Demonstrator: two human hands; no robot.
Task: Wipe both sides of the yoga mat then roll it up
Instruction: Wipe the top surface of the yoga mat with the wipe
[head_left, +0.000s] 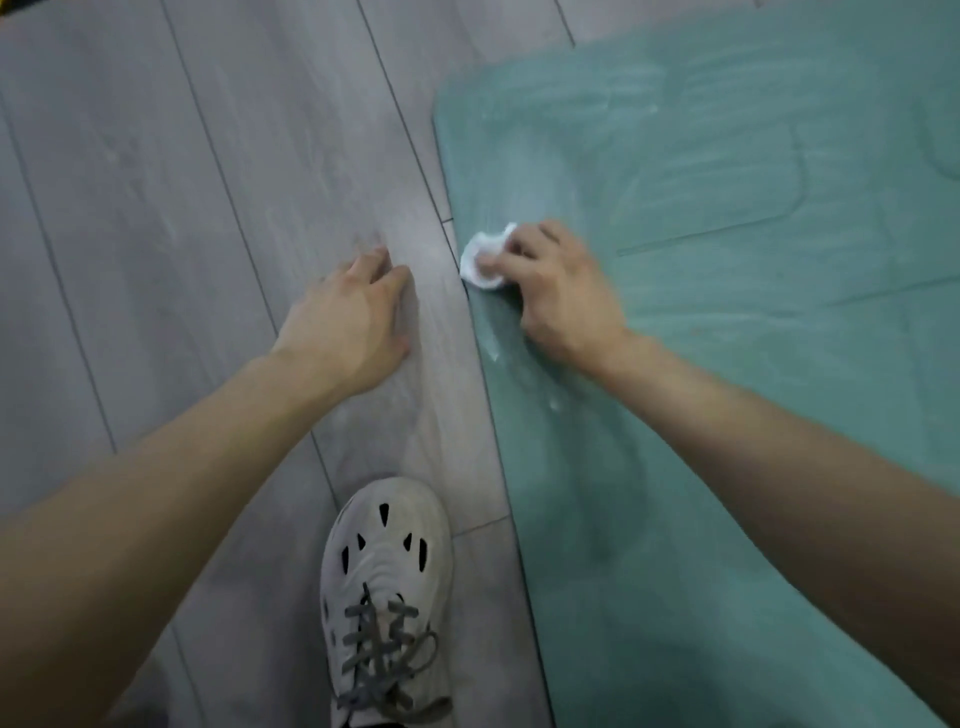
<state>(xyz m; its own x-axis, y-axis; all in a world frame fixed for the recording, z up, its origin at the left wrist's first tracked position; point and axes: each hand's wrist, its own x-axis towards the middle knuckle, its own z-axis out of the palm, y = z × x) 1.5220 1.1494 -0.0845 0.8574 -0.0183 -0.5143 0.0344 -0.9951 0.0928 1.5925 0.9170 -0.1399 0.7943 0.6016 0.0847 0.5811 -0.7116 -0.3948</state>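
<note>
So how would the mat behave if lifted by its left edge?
Probably floppy: the mat lies thin and flat on the floor, so it should drape, not hold shape. Possibly slick where wet streaks show by the wipe held in the right hand.

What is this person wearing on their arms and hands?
Nothing: the left hand and right hand are ungloved, with no rings or watch visible, and both forearms are sleeveless as far as the picture shows. The only clothing in view is a pale perforated shoe with dark grey laces.
</note>
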